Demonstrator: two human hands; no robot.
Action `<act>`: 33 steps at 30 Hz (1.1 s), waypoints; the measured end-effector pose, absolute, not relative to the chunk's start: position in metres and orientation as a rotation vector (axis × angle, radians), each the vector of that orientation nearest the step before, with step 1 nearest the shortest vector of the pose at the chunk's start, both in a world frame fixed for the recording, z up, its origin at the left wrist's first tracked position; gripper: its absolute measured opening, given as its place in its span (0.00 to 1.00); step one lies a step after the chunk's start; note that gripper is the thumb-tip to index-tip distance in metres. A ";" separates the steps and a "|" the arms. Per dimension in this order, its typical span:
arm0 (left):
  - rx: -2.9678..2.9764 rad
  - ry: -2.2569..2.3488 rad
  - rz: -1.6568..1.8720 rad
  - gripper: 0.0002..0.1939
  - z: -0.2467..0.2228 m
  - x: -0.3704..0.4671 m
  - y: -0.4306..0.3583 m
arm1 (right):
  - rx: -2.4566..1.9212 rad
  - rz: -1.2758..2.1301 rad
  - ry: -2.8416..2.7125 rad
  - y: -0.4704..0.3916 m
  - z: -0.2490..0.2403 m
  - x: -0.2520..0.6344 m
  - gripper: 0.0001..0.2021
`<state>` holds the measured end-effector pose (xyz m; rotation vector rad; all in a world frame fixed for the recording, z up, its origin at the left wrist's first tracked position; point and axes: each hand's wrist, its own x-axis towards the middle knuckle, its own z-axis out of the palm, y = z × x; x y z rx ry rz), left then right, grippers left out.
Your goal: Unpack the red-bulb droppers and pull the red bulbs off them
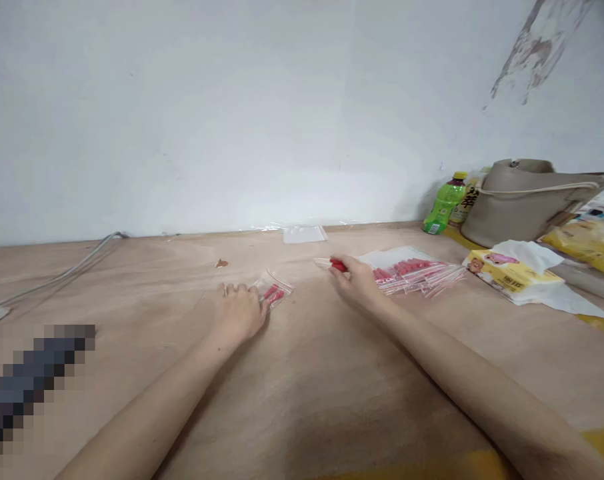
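My left hand (242, 309) rests on the wooden table, its fingertips curled down at the left edge of a small clear zip bag (277, 291) with red pieces inside. Whether the fingers grip the bag cannot be made out. To the right, my right hand (353, 280) is closed on a red piece (338, 265), with a bit of clear plastic beside it. Just beyond that hand lies a spread pile of clear bags with red pieces (412, 270). A stack of flat clear bags (305, 234) lies by the wall.
At the back right stand a green bottle (445, 205) and a grey-beige bag (512, 203). In front of them is a yellow tissue pack (515, 273). A grey cable (72, 267) runs along the left. A small brown scrap (221, 263) lies mid-table.
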<state>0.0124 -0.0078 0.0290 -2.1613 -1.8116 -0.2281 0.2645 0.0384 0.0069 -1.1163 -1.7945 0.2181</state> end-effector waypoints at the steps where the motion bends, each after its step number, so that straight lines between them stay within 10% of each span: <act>1: -2.184 -1.782 -0.287 0.19 0.031 0.012 -0.005 | -1.107 0.102 -1.922 0.038 0.003 0.259 0.12; 33: -2.636 -1.698 -0.493 0.24 -0.003 0.006 0.013 | -0.936 -0.040 -2.021 0.040 -0.017 0.227 0.12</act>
